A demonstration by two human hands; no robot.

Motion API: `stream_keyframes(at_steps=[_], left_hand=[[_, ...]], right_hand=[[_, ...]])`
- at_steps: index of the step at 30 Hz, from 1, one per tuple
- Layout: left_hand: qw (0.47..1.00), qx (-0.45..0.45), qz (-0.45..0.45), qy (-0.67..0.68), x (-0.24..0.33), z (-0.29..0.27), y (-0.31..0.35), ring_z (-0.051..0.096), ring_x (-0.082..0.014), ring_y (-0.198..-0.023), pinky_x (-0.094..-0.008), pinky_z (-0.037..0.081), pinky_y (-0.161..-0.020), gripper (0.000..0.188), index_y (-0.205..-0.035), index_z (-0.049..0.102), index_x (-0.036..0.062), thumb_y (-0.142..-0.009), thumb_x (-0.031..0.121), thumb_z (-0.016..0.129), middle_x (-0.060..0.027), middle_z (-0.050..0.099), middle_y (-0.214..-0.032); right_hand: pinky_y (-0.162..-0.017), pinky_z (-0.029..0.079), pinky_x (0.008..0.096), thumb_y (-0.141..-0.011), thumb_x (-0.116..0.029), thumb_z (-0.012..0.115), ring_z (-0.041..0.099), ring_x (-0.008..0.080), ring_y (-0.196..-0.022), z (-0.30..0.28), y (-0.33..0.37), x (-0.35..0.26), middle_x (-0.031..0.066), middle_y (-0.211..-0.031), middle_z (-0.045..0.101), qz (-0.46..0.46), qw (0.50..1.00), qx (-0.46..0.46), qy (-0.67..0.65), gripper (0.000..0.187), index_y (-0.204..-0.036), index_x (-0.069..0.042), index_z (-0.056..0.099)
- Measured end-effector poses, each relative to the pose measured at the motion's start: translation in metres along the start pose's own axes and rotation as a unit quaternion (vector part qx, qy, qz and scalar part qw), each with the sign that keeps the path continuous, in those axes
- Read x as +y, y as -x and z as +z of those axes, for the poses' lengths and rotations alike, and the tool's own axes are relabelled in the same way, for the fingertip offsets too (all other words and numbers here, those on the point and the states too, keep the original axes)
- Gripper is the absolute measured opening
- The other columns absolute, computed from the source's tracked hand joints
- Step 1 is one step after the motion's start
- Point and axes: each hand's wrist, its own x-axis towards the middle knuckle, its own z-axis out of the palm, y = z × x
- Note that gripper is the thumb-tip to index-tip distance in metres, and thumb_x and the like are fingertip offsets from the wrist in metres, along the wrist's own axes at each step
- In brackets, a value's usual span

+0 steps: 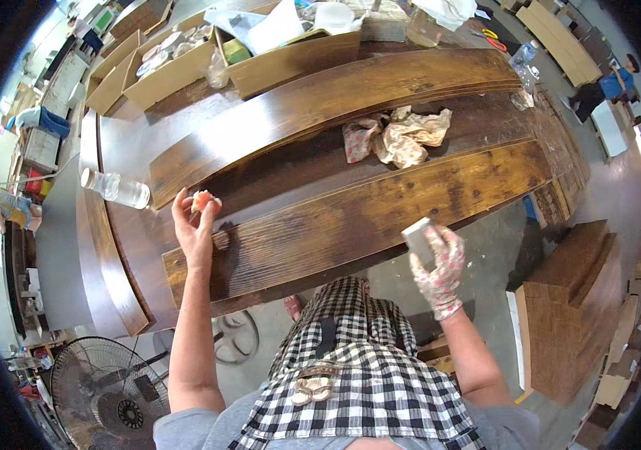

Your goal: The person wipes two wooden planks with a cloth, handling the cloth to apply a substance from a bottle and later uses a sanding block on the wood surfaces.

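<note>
My bare left hand (197, 232) is above the left end of a brown wooden board (365, 214). Its fingertips pinch a small red-and-white piece (202, 201) whose kind I cannot make out. On my right hand (439, 274) is a pale glove with a pink floral pattern. That hand grips a grey-white rectangular block (418, 238), held near the board's front edge. Behind the near board lies a second long board (335, 90), glossy and dark brown. Crumpled stained cloths (407, 139) lie in the gap between the two boards.
A clear bottle (115, 188) lies to the left. Cardboard boxes (290, 67) full of odds and ends line the table's back. A fan (110, 390) stands at lower left, stacked brown panels (568, 300) at right. Other people (606, 86) are farther off.
</note>
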Motion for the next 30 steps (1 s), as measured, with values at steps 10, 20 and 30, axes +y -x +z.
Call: stream_keyframes(at_steps=[10,20,30], left_hand=[[0.993,-0.051,0.007,0.107,-0.011,-0.018,-0.004,0.057,-0.0169,-0.102,-0.0307,0.049,-0.089,0.057,-0.134,0.036,0.0029,-0.087,0.01,0.067,-0.0072,0.05,-0.111],[0.995,-0.076,0.072,-0.007,-0.015,-0.087,-0.024,0.059,-0.0162,-0.096,-0.0337,0.046,-0.093,0.062,-0.13,0.044,0.0022,-0.077,0.009,0.075,-0.0065,0.058,-0.101],[0.99,-0.128,0.047,0.042,-0.023,-0.086,-0.028,0.058,-0.0168,-0.1,-0.0332,0.046,-0.094,0.068,-0.134,0.039,0.0018,-0.079,0.016,0.075,-0.0075,0.056,-0.106]], right_hand=[[-0.082,0.051,0.0411,-0.068,-0.015,0.074,0.058,0.0265,-0.093,0.008,-0.018,-0.115,0.0144,-0.102,0.058,-0.018,0.989,-0.093,-0.115,0.042,-0.105,-0.002,0.058],[-0.083,0.047,0.044,-0.068,-0.018,0.074,0.059,0.029,-0.095,0.042,-0.01,-0.205,0.015,-0.109,0.06,-0.156,0.942,-0.183,-0.234,0.044,-0.109,-0.011,0.061],[-0.087,0.046,0.043,-0.072,-0.02,0.07,0.057,0.029,-0.1,0.081,-0.027,-0.309,0.011,-0.112,0.059,-0.293,0.888,-0.244,-0.257,0.04,-0.11,-0.015,0.062]])
